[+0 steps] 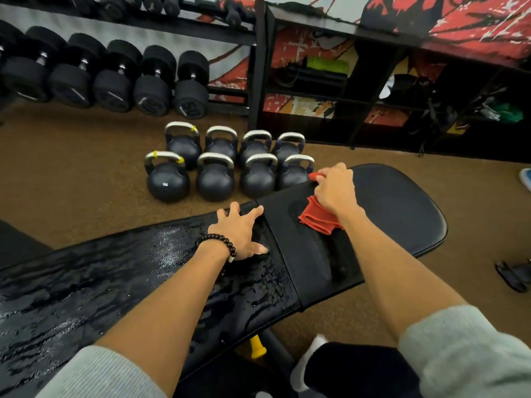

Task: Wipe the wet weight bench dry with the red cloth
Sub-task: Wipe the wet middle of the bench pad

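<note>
The black weight bench (402,214) runs from lower left to upper right. Its long back pad (115,271) glistens with water drops and streaks. The seat pad on the right looks mostly matte, with a few wet smears near its left part. A folded red cloth (317,215) lies on the seat pad's far left part. My right hand (334,188) presses down on the cloth, fingers curled over its far end at the bench's edge. My left hand (241,232) rests flat with spread fingers on the wet back pad, right beside the gap between the pads.
Several black kettlebells (215,173) stand on the brown floor just beyond the bench. A dumbbell rack (115,79) fills the upper left and a black shelf unit (373,90) the upper right. A yellow knob (257,347) shows under the bench, near my socked foot (307,360).
</note>
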Tool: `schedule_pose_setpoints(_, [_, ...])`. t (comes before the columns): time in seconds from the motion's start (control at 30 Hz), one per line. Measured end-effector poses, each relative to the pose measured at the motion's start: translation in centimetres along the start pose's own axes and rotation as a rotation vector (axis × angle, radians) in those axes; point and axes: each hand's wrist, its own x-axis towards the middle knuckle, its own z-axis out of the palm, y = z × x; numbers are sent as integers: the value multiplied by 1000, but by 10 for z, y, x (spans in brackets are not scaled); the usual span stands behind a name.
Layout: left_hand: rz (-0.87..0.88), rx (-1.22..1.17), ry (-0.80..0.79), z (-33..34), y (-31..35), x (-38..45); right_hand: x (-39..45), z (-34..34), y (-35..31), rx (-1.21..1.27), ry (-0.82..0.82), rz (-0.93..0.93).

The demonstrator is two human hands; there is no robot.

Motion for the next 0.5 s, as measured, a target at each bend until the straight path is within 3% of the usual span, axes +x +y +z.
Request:
schedule_pose_setpoints(0.13, [7, -4, 12, 1, -1, 0, -65, -7, -4, 24, 75, -8])
schedule_pose_setpoints(0.3, [15, 3, 22, 3, 0, 1, -197, 3, -3, 40, 197, -147])
schedule_pose_setpoints(0.37, [14, -1, 13, 3, 0, 2, -193, 7, 0, 66, 227, -190])
schedule_pose_setpoints(0.5, [9, 6, 5, 2, -1, 2, -94, 10, -11, 71, 193, -133])
